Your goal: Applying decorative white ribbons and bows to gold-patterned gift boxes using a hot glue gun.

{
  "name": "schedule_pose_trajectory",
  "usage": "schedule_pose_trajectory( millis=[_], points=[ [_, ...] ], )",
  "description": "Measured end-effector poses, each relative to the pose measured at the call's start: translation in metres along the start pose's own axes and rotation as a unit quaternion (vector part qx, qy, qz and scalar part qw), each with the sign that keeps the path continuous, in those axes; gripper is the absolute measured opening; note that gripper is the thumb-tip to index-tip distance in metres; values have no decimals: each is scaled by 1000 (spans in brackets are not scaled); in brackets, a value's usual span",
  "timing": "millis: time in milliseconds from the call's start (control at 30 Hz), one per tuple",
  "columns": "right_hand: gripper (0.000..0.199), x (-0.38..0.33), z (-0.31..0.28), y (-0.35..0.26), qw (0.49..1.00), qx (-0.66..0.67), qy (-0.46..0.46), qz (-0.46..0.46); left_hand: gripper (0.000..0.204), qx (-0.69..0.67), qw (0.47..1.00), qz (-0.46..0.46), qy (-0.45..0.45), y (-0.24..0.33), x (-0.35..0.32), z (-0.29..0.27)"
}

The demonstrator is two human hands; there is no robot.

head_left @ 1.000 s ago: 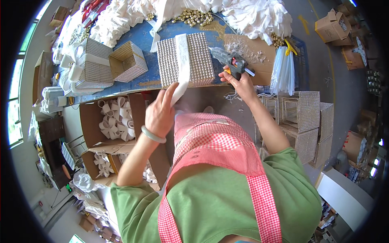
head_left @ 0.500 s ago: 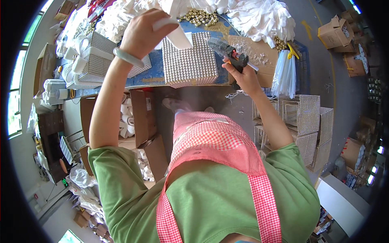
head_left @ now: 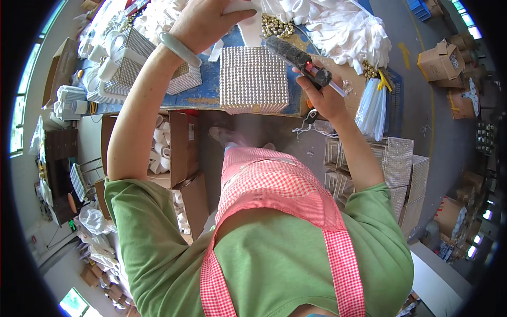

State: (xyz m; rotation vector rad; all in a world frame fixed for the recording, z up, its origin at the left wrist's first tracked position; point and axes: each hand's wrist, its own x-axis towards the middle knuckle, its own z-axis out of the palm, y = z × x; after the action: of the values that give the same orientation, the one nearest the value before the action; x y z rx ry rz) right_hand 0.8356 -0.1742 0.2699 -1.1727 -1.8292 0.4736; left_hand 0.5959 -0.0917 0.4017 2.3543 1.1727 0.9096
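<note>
My left hand is raised at the far side of the table, fingers closed on a white fabric strip that hangs down from it. The strip's lower end is just beyond a square box covered in rows of silvery beads. My right hand grips a dark glue gun with a translucent stick at its back. The gun's nozzle points toward the box's far right corner, apart from the strip. A short white scrap lies beside the box's far left corner.
Gold bells and heaped white fabric lie at the back of the blue table. More beaded boxes stand at left. Clear glue sticks hang at right above stacked beaded frames. An open carton stands below.
My left hand has moved farther away and to the right, carrying the white strip off the box's top. The glue gun has swung slightly, its nozzle now a little farther back.
</note>
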Motion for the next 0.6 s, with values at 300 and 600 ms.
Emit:
schedule_pose_trajectory(
  millis=[300, 600],
  points=[
    [23, 24, 0, -10, 998, -62, -1, -29, 15, 47, 998, 43, -24, 6, 2, -10],
    [31, 35, 17, 12, 993, -89, 21, -73, 16, 27, 998, 55, -15, 5, 2, -10]
  ],
)
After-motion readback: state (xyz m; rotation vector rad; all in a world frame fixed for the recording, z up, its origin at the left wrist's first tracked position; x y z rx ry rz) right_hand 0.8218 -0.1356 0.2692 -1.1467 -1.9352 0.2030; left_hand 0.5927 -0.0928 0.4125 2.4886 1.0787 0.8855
